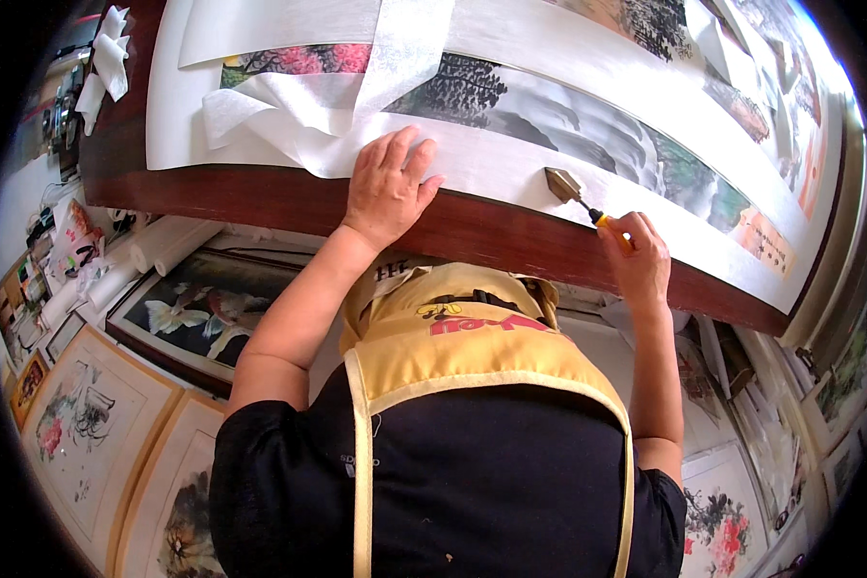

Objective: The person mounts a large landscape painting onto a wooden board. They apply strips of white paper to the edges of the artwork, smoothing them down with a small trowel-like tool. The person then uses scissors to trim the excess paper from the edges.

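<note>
My left hand (pixel 385 191) lies on the near edge of the white paper (pixel 486 146), fingers spread and holding nothing. Beside its fingertips is a crumpled strip of thin white paper (pixel 298 111), partly covering a pink-flowered painting (pixel 342 58). My right hand (pixel 642 258) is closed round the yellow-and-black handle of a small trowel-shaped tool (pixel 563 185). The tool's pointed, brownish metal head is over the white margin below a long landscape painting (pixel 587 125). Whether the head touches the paper, I cannot tell.
The dark red table (pixel 501 229) has its near edge just in front of my body. More paintings and loose paper (pixel 727 58) cover its far right. Another crumpled white strip (pixel 111 58) hangs at the far left. Framed pictures (pixel 96 433) and paper rolls (pixel 168 246) stand below the table.
</note>
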`<state>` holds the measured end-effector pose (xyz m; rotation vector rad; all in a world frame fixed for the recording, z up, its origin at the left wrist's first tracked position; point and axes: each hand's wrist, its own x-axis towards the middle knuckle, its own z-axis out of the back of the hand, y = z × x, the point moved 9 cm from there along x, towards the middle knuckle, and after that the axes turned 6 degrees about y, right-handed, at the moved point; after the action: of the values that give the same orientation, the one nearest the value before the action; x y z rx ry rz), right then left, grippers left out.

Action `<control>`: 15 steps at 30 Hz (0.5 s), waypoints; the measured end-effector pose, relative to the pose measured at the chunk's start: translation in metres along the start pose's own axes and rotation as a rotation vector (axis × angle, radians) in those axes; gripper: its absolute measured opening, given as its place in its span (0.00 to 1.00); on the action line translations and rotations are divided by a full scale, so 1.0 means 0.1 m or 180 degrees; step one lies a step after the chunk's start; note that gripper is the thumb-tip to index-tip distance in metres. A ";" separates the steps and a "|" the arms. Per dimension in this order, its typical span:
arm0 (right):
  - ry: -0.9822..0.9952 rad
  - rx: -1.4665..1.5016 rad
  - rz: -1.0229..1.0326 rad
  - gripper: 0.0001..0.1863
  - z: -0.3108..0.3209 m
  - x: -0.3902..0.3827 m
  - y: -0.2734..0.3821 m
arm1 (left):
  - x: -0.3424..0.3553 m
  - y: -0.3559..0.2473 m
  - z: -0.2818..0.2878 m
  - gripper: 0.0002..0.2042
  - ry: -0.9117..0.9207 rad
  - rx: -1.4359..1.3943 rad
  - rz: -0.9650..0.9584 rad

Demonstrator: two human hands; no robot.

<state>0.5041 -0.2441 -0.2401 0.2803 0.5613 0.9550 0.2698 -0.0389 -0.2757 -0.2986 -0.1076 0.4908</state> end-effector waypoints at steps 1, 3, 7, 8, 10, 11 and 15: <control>0.0037 0.0038 -0.0003 0.09 -0.03 0.02 0.05 | -0.01 0.01 0.00 0.23 0.0006 -0.0027 -0.0003; 0.0098 0.0111 -0.0011 0.09 -0.13 0.09 0.26 | -0.01 0.04 0.01 0.23 0.0001 -0.0084 -0.0029; 0.0102 0.0017 0.0187 0.10 -0.33 0.26 0.78 | -0.03 0.08 0.03 0.23 0.0002 -0.0201 -0.0095; 0.0087 0.0007 0.0240 0.09 -0.37 0.31 0.91 | -0.03 0.10 0.04 0.23 0.0006 -0.0228 -0.0109; 0.0055 -0.0011 0.0345 0.09 -0.43 0.39 1.13 | -0.03 0.14 0.11 0.24 -0.0088 -0.0372 -0.0142; 0.0067 -0.0060 0.0326 0.08 -0.48 0.44 1.22 | -0.02 0.21 0.21 0.24 -0.0199 -0.0400 -0.0129; 0.0098 -0.0111 0.0145 0.09 -0.51 0.48 1.30 | 0.11 0.58 0.60 0.28 -0.0634 -0.0145 0.0478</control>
<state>0.4072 -0.1330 -0.2379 0.2485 0.5679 1.0135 0.2437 0.0303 -0.2362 -0.3030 -0.2920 0.6674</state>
